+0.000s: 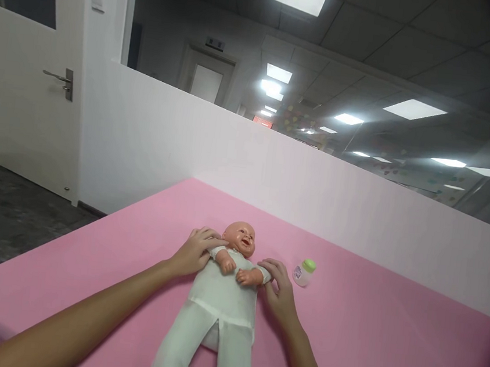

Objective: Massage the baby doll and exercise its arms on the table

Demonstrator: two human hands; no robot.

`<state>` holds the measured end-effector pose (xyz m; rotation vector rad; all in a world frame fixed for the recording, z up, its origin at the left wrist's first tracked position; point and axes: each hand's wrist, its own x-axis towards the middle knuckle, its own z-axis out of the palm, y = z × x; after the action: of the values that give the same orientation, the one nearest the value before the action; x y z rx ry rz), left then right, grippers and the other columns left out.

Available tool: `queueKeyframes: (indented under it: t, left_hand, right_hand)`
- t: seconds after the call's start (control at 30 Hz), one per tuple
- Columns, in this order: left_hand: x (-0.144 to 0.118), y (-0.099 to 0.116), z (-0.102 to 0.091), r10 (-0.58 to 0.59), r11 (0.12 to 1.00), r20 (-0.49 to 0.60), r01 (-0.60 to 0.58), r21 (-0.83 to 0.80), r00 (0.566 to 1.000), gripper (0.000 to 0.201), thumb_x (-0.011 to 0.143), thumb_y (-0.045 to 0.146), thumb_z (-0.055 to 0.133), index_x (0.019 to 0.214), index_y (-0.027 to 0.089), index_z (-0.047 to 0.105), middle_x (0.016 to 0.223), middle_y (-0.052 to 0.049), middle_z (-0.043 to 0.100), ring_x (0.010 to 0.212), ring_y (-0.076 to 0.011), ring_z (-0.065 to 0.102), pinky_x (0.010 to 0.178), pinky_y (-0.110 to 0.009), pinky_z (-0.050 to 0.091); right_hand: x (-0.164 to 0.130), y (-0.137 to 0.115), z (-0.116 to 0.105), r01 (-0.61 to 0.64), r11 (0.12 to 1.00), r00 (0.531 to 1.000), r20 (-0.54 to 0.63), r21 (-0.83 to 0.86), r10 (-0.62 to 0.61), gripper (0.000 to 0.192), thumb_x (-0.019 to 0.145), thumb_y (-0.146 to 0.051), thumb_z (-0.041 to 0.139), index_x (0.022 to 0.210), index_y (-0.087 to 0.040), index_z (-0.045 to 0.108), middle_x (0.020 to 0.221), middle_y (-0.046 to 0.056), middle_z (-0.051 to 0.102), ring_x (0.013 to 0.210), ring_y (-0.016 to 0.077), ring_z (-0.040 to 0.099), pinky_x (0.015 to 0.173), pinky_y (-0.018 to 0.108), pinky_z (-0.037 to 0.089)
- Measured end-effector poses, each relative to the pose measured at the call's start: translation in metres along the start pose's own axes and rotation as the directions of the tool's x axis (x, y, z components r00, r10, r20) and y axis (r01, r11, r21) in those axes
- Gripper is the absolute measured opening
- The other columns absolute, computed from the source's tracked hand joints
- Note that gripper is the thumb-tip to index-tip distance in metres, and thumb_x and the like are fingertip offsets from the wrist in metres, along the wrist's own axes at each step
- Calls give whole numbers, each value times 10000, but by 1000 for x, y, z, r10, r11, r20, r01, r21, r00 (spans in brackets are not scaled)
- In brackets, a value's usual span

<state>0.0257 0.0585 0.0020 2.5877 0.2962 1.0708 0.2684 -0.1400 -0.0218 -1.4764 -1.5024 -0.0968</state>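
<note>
A baby doll lies on its back on a pink table, head away from me. Its body and legs are white cloth, while its head and forearms are smooth plastic. My left hand holds the doll's upper arm and shoulder on the left side, fingers reaching over it near the neck. On the other side, my right hand curves round the doll's sleeved upper arm. Both doll forearms rest bent over its chest. The undersides of my fingers are partly hidden. The doll's feet fall outside the view.
A small clear bottle with a green cap stands on the table, right of my right hand. Behind the table runs a white low wall with a large window above. A door is at the far left.
</note>
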Motion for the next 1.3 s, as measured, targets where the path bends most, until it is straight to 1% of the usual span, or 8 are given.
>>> queueKeyframes:
  t: [0.2,0.33,0.47,0.57,0.73,0.93,1.1,1.3]
  left_hand:
    - [0,0,-3,-27,1000,-8,27,-11,1000,537,884,115,513,1369,311,629,1234,-57,666,1162,-273,535,1018,-442,373]
    - [0,-1,-2,-9,1000,7,9,11,1000,579,831,52,498,1307,331,675,1217,-50,661,1176,-273,526,1016,-442,368]
    - [-1,-2,-2,-1,1000,2,1,0,1000,578,873,88,520,1377,350,625,1224,-45,654,1169,-270,529,1008,-435,372]
    - [0,-3,-1,11,1000,0,-11,15,1000,608,846,38,495,1334,363,658,1228,-41,650,1191,-268,515,1016,-437,360]
    - [0,-2,-1,-11,1000,8,11,1,1000,567,867,98,538,1377,331,625,1213,-56,642,1170,-275,527,1012,-447,372]
    - [-1,-3,0,-7,1000,0,7,5,1000,628,785,18,498,1299,330,678,1215,-50,629,1179,-266,526,1016,-446,374]
    - [-1,-5,2,-13,1000,-9,13,-3,1000,634,783,24,496,1313,327,669,1203,-50,631,1173,-268,530,1012,-449,387]
    - [-1,-7,3,-2,1000,-13,2,-22,1000,611,802,47,507,1333,305,662,1199,-62,627,1159,-267,540,1015,-453,406]
  right_hand:
    - [1,-1,-1,1,1000,1000,-24,23,0,379,863,-117,495,1160,-262,680,1211,95,643,1167,282,592,993,473,517]
    - [1,-3,-1,9,1000,1000,-14,25,-8,355,865,-127,514,1134,-265,700,1216,94,640,1175,285,592,997,467,518]
    - [2,-5,-1,-21,998,999,-26,53,23,353,870,-135,520,1155,-263,685,1209,93,646,1153,278,601,967,442,528]
    - [1,-5,-1,-22,999,1000,-9,31,22,372,863,-122,505,1136,-274,706,1229,87,630,1192,277,580,1013,450,502]
    - [0,-3,0,-35,998,999,-13,52,36,385,846,-112,499,1147,-273,678,1206,78,634,1166,268,587,1008,454,500]
    - [0,-1,0,-31,998,999,10,48,30,361,862,-130,498,1125,-272,700,1242,89,610,1213,278,564,1036,461,483]
    - [0,-1,1,-35,998,999,5,51,35,341,854,-131,504,1100,-269,696,1227,82,620,1188,270,579,1014,440,496]
    - [-1,-1,0,-41,998,999,18,56,40,329,871,-144,501,1109,-276,687,1233,79,609,1199,269,567,1031,446,478]
